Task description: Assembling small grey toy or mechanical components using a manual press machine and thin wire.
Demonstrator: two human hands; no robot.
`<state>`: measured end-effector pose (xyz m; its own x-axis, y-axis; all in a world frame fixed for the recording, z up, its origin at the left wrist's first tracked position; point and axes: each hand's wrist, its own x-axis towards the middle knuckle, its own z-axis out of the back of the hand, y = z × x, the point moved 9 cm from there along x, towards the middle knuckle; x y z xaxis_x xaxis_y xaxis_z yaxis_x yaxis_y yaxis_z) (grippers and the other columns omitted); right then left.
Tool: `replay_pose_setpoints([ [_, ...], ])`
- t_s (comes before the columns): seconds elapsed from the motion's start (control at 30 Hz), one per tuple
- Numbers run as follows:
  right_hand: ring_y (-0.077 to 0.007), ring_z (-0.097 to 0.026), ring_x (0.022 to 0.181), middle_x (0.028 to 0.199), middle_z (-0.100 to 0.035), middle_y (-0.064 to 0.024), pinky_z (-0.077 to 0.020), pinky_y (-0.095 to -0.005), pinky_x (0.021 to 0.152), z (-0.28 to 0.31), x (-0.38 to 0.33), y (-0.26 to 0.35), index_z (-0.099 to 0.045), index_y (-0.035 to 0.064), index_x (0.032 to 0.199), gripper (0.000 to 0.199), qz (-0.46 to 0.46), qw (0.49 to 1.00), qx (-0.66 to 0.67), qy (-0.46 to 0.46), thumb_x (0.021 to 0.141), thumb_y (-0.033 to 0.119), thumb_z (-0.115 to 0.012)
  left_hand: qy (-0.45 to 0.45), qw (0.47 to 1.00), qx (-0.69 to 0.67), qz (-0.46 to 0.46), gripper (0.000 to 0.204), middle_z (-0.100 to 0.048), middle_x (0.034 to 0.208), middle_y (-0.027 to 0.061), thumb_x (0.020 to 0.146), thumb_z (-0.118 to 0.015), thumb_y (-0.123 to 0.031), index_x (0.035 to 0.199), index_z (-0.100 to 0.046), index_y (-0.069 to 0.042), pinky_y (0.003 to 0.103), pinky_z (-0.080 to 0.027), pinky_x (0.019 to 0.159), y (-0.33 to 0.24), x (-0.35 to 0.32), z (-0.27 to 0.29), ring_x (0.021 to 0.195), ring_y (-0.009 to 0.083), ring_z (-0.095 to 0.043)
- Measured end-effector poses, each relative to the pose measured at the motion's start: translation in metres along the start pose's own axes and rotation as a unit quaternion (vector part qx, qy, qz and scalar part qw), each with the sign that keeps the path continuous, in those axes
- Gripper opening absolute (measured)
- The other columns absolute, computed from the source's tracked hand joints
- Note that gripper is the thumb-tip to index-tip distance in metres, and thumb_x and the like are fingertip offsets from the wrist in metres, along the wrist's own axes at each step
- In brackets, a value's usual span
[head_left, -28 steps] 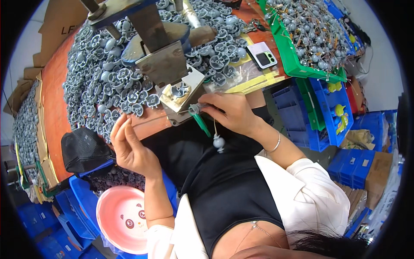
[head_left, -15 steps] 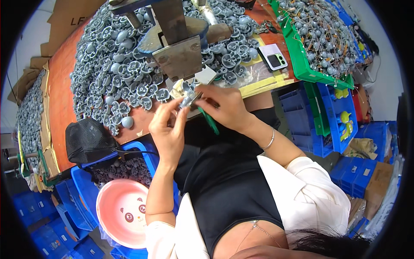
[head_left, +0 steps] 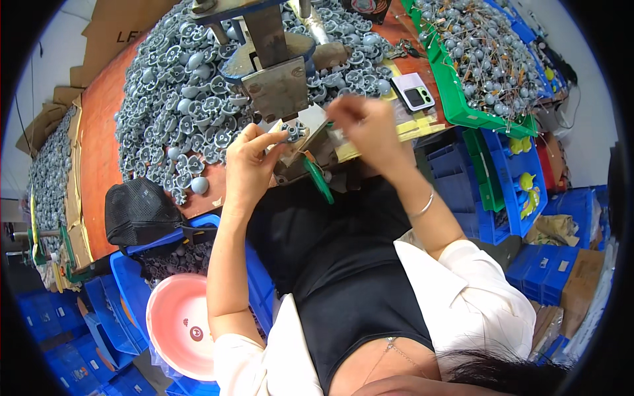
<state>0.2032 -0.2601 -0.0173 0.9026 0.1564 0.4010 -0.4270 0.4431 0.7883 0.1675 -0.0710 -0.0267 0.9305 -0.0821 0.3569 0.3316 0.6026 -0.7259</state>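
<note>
My left hand (head_left: 249, 162) is at the front of a metal press (head_left: 276, 89), thumb and fingers closed at a small grey plastic part (head_left: 292, 132). That part sits at the press's base, just below the press head. To the right of the press, my right hand (head_left: 373, 129) is raised and smeared by motion, so its fingers are hard to read. Nothing can be made out in it. A green strip-like handle (head_left: 319, 181) hangs at the front of the base, between my hands and touched by neither. A big heap of grey plastic half-shells (head_left: 178, 99) lies around the press.
A phone (head_left: 415, 92) lies right of the press, beside a green crate (head_left: 456, 99) of grey balls with wires. A black mesh bag (head_left: 142, 214) sits at the table's front edge. Below are a pink basin (head_left: 175, 336) and a blue bin (head_left: 132, 280); blue crates stand right.
My hands, together in front of the press before, are now apart. The right has moved up and to the right; the left stays with the grey part, which is now at the press base.
</note>
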Motion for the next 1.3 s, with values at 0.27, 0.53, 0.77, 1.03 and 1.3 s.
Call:
replay_pose_setpoints([
  [0.27, -0.0099, -0.054, 0.059, 0.072, -0.059, 0.0004, -0.0449, -0.0247, 0.053, -0.015, 0.166, 0.004, -0.063, 0.0041, 0.100, 0.022, -0.107, 0.862, 0.487, 0.096, 0.096, 0.024, -0.055, -0.049, 0.994, 0.089, 0.045, 0.022, -0.061, 0.075, 0.0104, 0.070, -0.075, -0.003, 0.092, -0.071, -0.004, 0.031, -0.045, 0.061, -0.003, -0.002, -0.002, 0.067, 0.0206, -0.059],
  [0.53, -0.0081, -0.056, 0.070, 0.081, -0.060, -0.0031, -0.0460, -0.0241, 0.059, 0.066, 0.115, 0.145, -0.058, 0.0016, 0.102, 0.021, 0.145, 0.891, 0.430, 0.031, 0.094, 0.020, -0.058, -0.053, 0.992, 0.085, 0.074, 0.022, -0.054, 0.076, 0.0133, 0.069, -0.074, -0.003, 0.090, -0.072, -0.005, 0.040, -0.044, 0.066, 0.003, -0.009, -0.001, 0.070, 0.0310, -0.057],
  [0.77, -0.0248, -0.056, 0.085, 0.088, -0.054, -0.0055, -0.0405, -0.0485, 0.093, 0.079, -0.055, 0.148, -0.048, 0.0129, 0.092, 0.024, 0.387, 0.906, 0.172, 0.001, 0.082, 0.019, -0.069, -0.062, 0.994, 0.057, 0.062, 0.021, -0.054, 0.074, 0.0132, 0.070, -0.073, -0.004, 0.091, -0.071, -0.005, 0.037, -0.043, 0.063, -0.002, -0.013, -0.001, 0.068, 0.0294, -0.055],
  [1.03, -0.0153, -0.046, 0.060, 0.070, -0.049, -0.0050, -0.0418, -0.0257, 0.059, 0.085, 0.018, 0.190, -0.056, -0.0027, 0.087, 0.022, 0.385, 0.900, 0.147, -0.140, 0.087, -0.013, -0.037, -0.087, 0.995, 0.039, 0.035, 0.020, -0.054, 0.072, 0.0117, 0.068, -0.073, 0.000, 0.088, -0.070, -0.003, 0.035, -0.043, 0.060, -0.001, -0.008, -0.004, 0.064, 0.0244, -0.055],
  [1.3, -0.0201, -0.057, 0.068, 0.070, -0.054, -0.0020, -0.0468, -0.0434, 0.079, 0.061, -0.065, 0.132, -0.051, 0.0103, 0.072, 0.020, 0.435, 0.879, 0.190, -0.047, 0.075, -0.001, -0.068, -0.067, 0.993, 0.079, 0.057, 0.019, -0.053, 0.074, 0.0102, 0.071, -0.072, -0.005, 0.091, -0.071, -0.005, 0.035, -0.043, 0.061, 0.004, -0.012, -0.003, 0.065, 0.0239, -0.054],
])
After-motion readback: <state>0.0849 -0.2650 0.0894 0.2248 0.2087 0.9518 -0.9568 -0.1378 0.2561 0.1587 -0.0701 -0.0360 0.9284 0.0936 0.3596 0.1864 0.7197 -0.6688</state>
